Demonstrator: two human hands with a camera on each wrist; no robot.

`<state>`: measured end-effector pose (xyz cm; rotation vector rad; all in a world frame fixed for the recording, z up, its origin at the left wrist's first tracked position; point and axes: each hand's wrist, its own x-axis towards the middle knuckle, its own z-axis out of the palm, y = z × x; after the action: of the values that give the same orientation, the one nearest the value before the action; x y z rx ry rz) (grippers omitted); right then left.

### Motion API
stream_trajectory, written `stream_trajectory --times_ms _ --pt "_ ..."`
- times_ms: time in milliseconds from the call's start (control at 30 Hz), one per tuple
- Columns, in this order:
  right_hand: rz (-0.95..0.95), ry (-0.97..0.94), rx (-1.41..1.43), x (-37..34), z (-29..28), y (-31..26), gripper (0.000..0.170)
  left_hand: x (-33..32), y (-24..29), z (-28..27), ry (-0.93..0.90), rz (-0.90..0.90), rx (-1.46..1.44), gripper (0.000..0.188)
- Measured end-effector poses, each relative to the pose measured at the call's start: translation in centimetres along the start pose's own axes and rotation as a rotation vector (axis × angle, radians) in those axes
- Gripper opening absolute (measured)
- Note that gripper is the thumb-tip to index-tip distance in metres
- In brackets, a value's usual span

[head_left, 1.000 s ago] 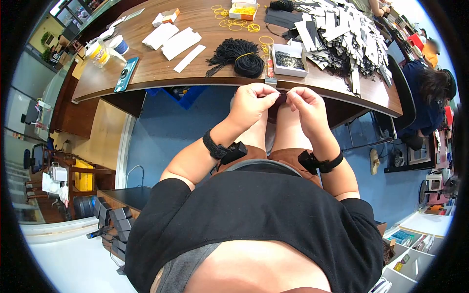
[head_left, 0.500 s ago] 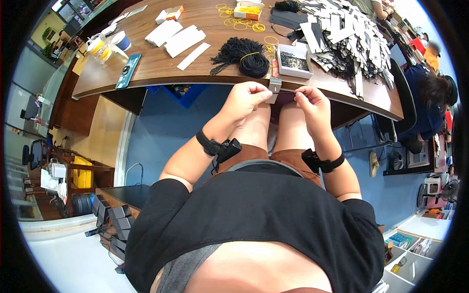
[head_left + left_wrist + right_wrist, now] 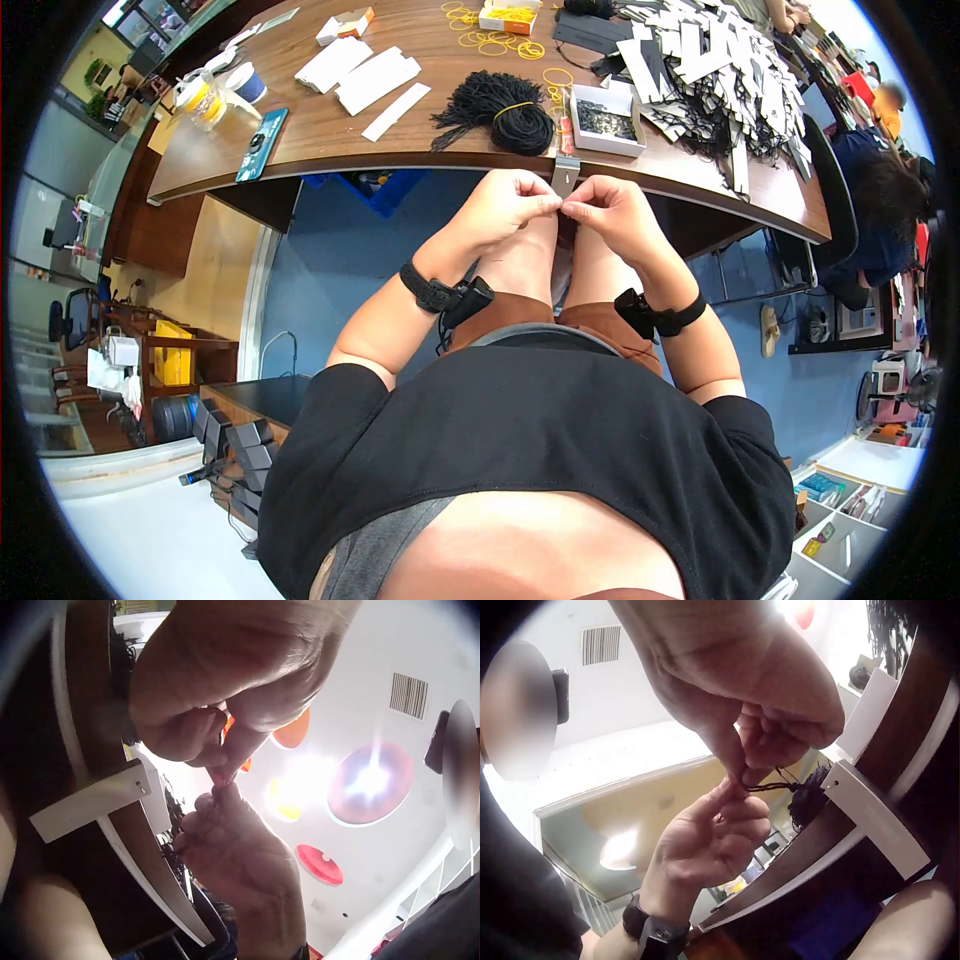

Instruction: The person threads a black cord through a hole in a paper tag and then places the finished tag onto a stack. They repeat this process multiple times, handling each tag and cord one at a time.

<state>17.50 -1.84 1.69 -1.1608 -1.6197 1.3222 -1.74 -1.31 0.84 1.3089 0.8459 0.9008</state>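
Observation:
In front of the table edge, the fingertips of my left hand and right hand meet. A thin black cord is pinched between the thumbs and forefingers, its looped strands showing in the right wrist view. Just beyond the fingers, a pale tag with a small hole juts out over the table edge. A bundle of black cords, tied with a yellow rubber band, lies behind the left hand. Behind the right hand stands an open white box of small dark pieces.
On the wooden table, a large heap of white and black tags spreads at the right. White strips, a teal phone and a paper cup lie leftward. Yellow rubber bands are scattered at the back.
The hands moved a little apart half a second ago and have come back together at the fingertips, the right hand shifting left. The things on the table stay where they were.

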Motion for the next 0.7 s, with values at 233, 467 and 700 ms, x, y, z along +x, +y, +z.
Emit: stream_trajectory --times_ms 233,467,700 --pt "0.065 0.049 0.495 1.1 -0.6 3.4 0.007 1.0 -1.0 0.0 0.001 0.191 0.608 0.014" --pt "0.211 0.280 0.321 2.5 -0.4 7.3 0.010 3.2 -4.0 -0.2 0.323 0.285 1.023 0.019" --pt "0.480 0.091 0.308 2.1 0.3 10.5 0.009 4.2 -7.8 0.0 0.196 0.186 0.415 0.018"
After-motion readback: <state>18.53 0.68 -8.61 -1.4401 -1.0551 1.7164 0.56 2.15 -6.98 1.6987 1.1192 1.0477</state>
